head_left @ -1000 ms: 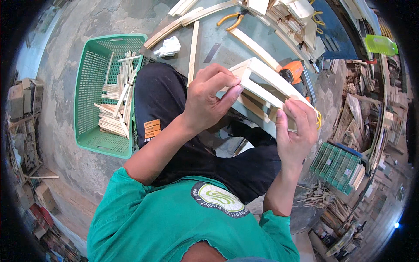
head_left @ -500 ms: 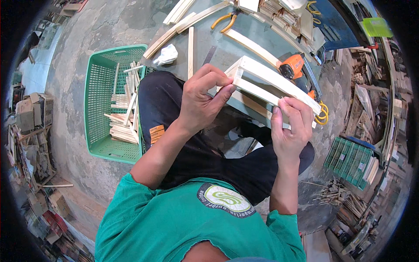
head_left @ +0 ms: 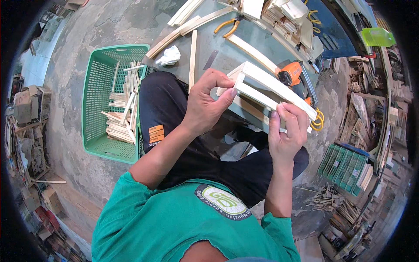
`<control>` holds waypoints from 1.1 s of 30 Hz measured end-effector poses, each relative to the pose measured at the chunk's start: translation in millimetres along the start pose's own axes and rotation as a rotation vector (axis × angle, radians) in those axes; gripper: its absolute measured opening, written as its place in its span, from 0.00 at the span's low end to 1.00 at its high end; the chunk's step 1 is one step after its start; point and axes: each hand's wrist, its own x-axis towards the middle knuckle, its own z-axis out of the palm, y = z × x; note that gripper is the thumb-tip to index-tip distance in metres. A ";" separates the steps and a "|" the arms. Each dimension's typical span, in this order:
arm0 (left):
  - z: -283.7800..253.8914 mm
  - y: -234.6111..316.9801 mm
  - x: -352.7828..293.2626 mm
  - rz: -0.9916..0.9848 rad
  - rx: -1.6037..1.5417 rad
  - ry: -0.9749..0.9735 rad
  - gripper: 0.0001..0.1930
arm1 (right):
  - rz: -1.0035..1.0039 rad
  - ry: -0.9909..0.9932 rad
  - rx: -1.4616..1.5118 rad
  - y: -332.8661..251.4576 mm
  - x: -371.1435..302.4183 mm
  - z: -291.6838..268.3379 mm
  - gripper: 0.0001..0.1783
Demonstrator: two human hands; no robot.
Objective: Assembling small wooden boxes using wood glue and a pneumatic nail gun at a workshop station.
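Between both hands I hold a pale wooden frame [head_left: 279,91] made of thin strips, raised above my lap and tilted down to the right. My left hand [head_left: 208,100] pinches its near left corner between thumb and forefinger. Farther right, my right hand [head_left: 289,126] grips the nearer strip with thumb and fingers. Part of the frame's right end is hidden behind the right-hand fingers. Just beyond the frame lies an orange and black power tool [head_left: 291,73] on the grey work surface [head_left: 220,43].
A green plastic basket [head_left: 89,105] of wooden sticks stands left of my knee. On the surface lie yellow-handled pliers [head_left: 227,27], a crumpled white wad [head_left: 169,56], a loose strip [head_left: 193,59] and stacked wood pieces [head_left: 283,22]. Green crates [head_left: 342,168] stand at right.
My hands keep the same hold on the frame, which sits slightly lower in the picture. The whole view has shifted a little; nothing was taken up or let go.
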 end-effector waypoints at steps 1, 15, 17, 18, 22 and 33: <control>-0.5 -0.1 0.0 0.002 -0.002 0.002 0.07 | -0.008 -0.002 -0.003 0.1 0.0 0.0 0.11; -0.8 2.1 -0.6 -0.066 -0.021 -0.001 0.05 | -0.004 -0.003 -0.006 0.5 -0.1 0.4 0.10; -0.2 1.3 -1.3 -0.055 -0.030 0.002 0.05 | -0.014 -0.005 -0.007 0.8 -0.6 0.7 0.10; 0.1 0.8 -1.7 -0.047 -0.038 0.003 0.05 | -0.014 -0.003 -0.007 0.9 -1.0 0.9 0.10; 1.0 -2.1 -1.7 -0.002 0.002 0.012 0.05 | -0.027 0.010 -0.019 1.1 -1.0 1.2 0.10; 1.6 -1.8 -1.7 -0.009 0.001 0.011 0.07 | -0.024 0.017 -0.013 1.4 0.0 0.8 0.10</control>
